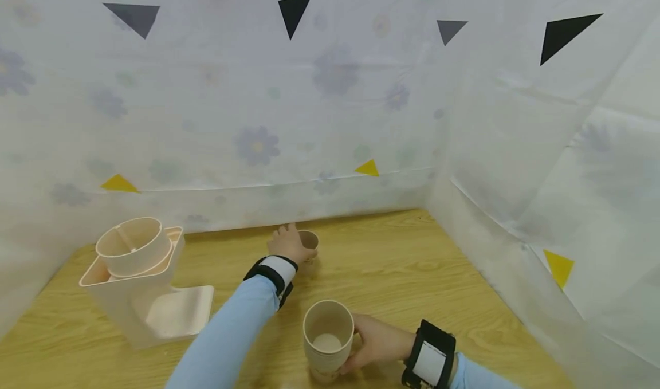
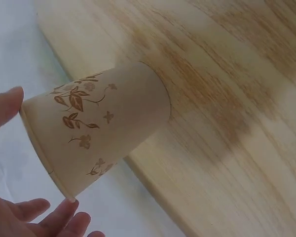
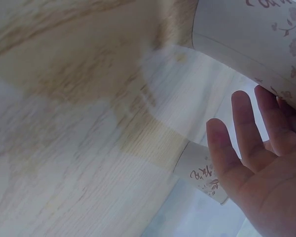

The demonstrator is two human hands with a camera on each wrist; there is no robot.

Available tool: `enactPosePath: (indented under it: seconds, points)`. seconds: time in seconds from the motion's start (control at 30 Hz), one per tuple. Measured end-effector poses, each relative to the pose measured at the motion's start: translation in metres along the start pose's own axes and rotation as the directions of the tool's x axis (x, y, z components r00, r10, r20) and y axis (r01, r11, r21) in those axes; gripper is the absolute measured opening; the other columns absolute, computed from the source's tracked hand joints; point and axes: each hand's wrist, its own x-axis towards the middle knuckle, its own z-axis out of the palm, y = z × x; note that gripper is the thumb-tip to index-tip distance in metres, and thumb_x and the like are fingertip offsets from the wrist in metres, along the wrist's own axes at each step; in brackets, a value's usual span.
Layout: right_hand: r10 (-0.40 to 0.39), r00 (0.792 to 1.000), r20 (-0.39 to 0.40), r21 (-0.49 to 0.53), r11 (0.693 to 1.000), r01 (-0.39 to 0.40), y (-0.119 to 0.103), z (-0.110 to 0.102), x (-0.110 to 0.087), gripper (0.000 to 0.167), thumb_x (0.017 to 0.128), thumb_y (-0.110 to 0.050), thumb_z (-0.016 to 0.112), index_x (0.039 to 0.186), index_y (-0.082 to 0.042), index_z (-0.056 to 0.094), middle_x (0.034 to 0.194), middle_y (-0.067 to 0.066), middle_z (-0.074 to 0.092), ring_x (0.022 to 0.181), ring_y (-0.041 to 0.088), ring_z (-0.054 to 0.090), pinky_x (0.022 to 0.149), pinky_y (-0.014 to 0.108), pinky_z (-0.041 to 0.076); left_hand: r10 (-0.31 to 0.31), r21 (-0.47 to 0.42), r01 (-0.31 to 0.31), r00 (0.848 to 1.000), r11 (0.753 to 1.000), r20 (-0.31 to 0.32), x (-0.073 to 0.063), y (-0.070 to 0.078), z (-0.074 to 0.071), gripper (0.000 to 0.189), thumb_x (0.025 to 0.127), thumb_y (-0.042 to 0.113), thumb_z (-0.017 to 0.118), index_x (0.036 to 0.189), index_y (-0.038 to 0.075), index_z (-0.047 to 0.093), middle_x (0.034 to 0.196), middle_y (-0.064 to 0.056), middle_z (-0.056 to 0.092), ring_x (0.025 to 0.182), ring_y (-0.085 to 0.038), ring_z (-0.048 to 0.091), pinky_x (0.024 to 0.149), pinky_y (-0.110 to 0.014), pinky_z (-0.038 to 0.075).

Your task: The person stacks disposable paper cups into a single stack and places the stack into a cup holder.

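Near the table's back edge, my left hand [image 1: 286,246] pinches a paper cup [image 1: 310,239] at its rim. The left wrist view has the thumb on one side of that rim and a fingertip on the other; the cup [image 2: 96,126] is white with brown leaf print. At the front, my right hand [image 1: 382,340] grips a stack of paper cups [image 1: 329,338] from its right side, thumb nearer me. In the right wrist view the stack [image 3: 246,42] is partly cut off, and the far cup [image 3: 197,169] shows behind the fingers.
On the left stands a cream plastic holder [image 1: 121,306] with a round tub [image 1: 135,260] in its top and a flat shelf [image 1: 180,311] at its side. A wooden table [image 1: 407,274] bears everything. Pale flowered sheets [image 1: 216,108] hang behind and to the right.
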Motion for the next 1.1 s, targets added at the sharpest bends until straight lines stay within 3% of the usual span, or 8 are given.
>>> enactPosePath:
  seconds: [0.2,0.33,0.43,0.57,0.73,0.83,0.97,1.1]
  points:
    - [0.004,1.000,0.009,0.013,1.000,-0.004,0.000,0.000,0.002,0.066,0.072,-0.016,0.080,0.130,-0.015,0.049,0.127,0.006,0.057,0.115,0.007,0.050,0.094,0.026,0.041,-0.018,-0.055,0.018,1.000,0.998,-0.007,0.002,-0.002,0.000,0.086,0.074,0.043,0.075,0.135,-0.004,0.036,0.125,-0.026,0.050,0.117,-0.041,0.047,0.095,-0.050,0.043]
    - [0.003,1.000,0.012,0.008,1.000,-0.003,0.002,-0.002,0.002,0.067,0.072,-0.017,0.080,0.130,-0.015,0.049,0.127,0.005,0.057,0.116,0.006,0.050,0.095,0.027,0.041,-0.001,-0.132,0.004,1.000,0.991,0.016,-0.003,-0.005,-0.013,0.090,0.075,0.041,0.073,0.140,-0.004,0.030,0.128,-0.028,0.047,0.120,-0.043,0.044,0.094,-0.050,0.044]
    - [0.017,1.000,0.017,0.012,1.000,-0.017,0.003,-0.004,0.001,0.066,0.072,-0.017,0.080,0.130,-0.016,0.049,0.128,0.005,0.057,0.116,0.006,0.050,0.095,0.027,0.041,0.046,-0.211,-0.041,0.999,0.977,0.022,-0.014,-0.003,-0.034,0.092,0.077,0.039,0.072,0.143,-0.003,0.024,0.131,-0.029,0.044,0.121,-0.044,0.043,0.093,-0.051,0.044]
    - [0.037,0.999,0.016,0.020,0.999,-0.037,0.003,-0.008,0.000,0.066,0.072,-0.018,0.080,0.130,-0.017,0.049,0.128,0.004,0.057,0.117,0.007,0.050,0.096,0.027,0.040,0.144,-0.303,-0.128,0.989,0.944,0.029,-0.042,0.009,-0.076,0.095,0.078,0.037,0.073,0.147,0.002,0.018,0.134,-0.026,0.045,0.121,-0.041,0.045,0.092,-0.050,0.045]
    - [0.028,0.999,0.020,0.025,0.999,-0.029,0.004,-0.012,-0.001,0.063,0.073,-0.017,0.079,0.129,-0.014,0.051,0.126,0.007,0.058,0.115,0.008,0.052,0.095,0.027,0.040,0.278,-0.381,-0.239,0.959,0.893,0.050,-0.087,0.028,-0.123,0.097,0.077,0.034,0.075,0.149,0.009,0.015,0.135,-0.017,0.047,0.115,-0.031,0.052,0.088,-0.044,0.048]
    - [0.023,0.999,0.033,0.044,0.999,-0.025,0.006,-0.013,-0.002,0.062,0.074,-0.018,0.078,0.130,-0.015,0.050,0.127,0.006,0.058,0.116,0.008,0.051,0.097,0.028,0.039,0.361,-0.384,-0.315,0.931,0.868,0.050,-0.114,0.036,-0.139,0.097,0.076,0.032,0.076,0.149,0.010,0.017,0.133,-0.013,0.049,0.113,-0.025,0.054,0.087,-0.039,0.048]
    - [0.009,0.998,0.057,0.065,0.998,-0.013,0.010,-0.015,-0.001,0.058,0.077,-0.019,0.076,0.129,-0.017,0.050,0.127,0.004,0.058,0.117,0.008,0.051,0.099,0.028,0.038,0.445,-0.361,-0.397,0.894,0.844,0.056,-0.141,0.041,-0.142,0.093,0.074,0.029,0.077,0.147,0.008,0.023,0.125,-0.008,0.054,0.107,-0.019,0.055,0.085,-0.035,0.047]
    - [-0.008,0.998,0.068,0.066,0.998,0.004,0.011,-0.017,-0.001,0.055,0.078,-0.019,0.074,0.128,-0.017,0.050,0.125,0.003,0.059,0.117,0.007,0.051,0.100,0.028,0.037,0.500,-0.370,-0.438,0.861,0.820,0.088,-0.153,0.041,-0.131,0.088,0.074,0.026,0.075,0.145,0.004,0.027,0.123,-0.010,0.054,0.107,-0.021,0.053,0.086,-0.037,0.045]
